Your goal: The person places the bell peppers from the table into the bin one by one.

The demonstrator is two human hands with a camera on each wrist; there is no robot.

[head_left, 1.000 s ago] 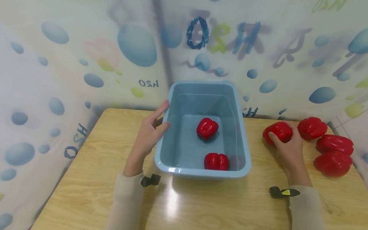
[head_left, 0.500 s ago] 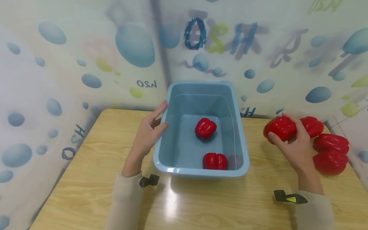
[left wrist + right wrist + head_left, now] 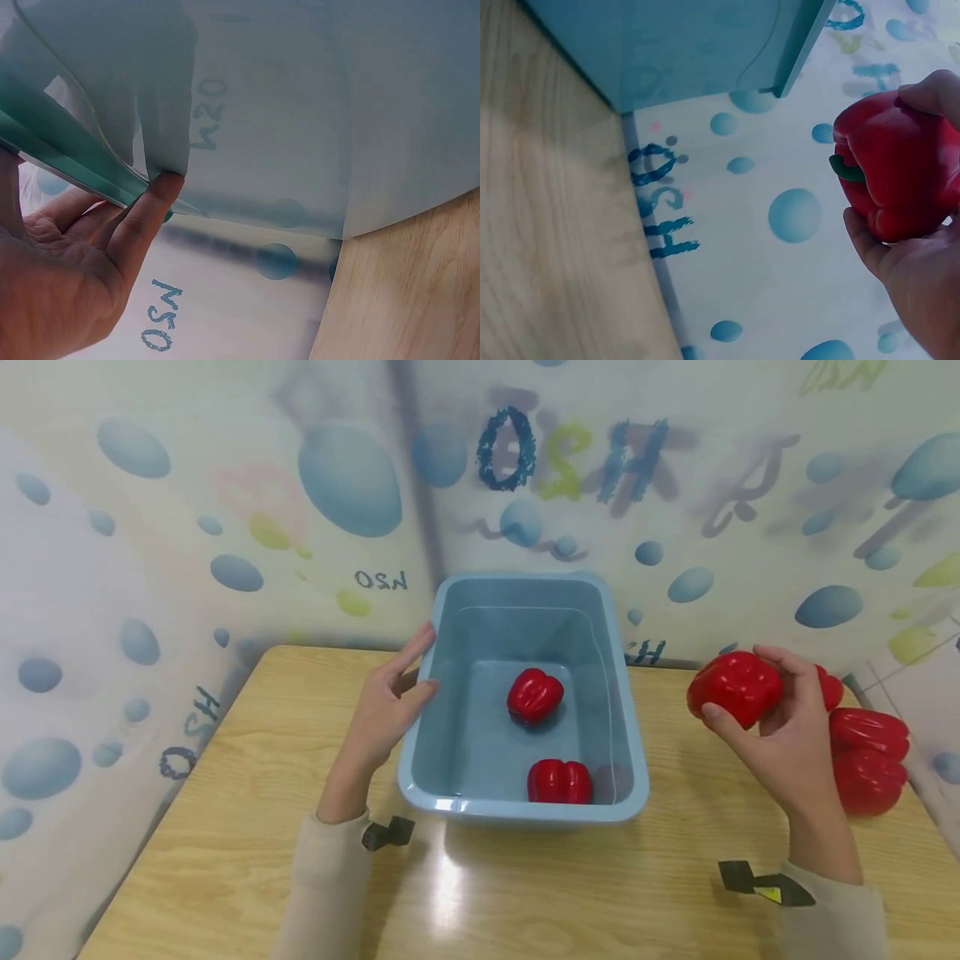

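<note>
My right hand [image 3: 795, 735] grips a glossy red bell pepper [image 3: 737, 687] above the table, to the right of a blue plastic tub [image 3: 636, 768]. In the right wrist view, the thumb lies on one side of the bell pepper [image 3: 900, 165] and fingers on the other, its green stem facing the tub. My left hand [image 3: 382, 710] touches the tub's left rim with extended fingers and thumb; the left wrist view shows a fingertip against the outer wall. Inside the tub lie two red peppers, one mid-floor [image 3: 535, 697] and one by the near wall [image 3: 560, 782].
More red peppers [image 3: 870, 733] lie grouped at the table's right edge, partly hidden behind my right hand and wrist. The wooden table [image 3: 300, 760] backs onto a white wall covering [image 3: 480, 510] printed with blue bubbles and letters, which also runs along the left side.
My right hand has lifted the bell pepper from the table, turning it slightly as it came up and a little toward me. The left hand stays at the tub's rim.
</note>
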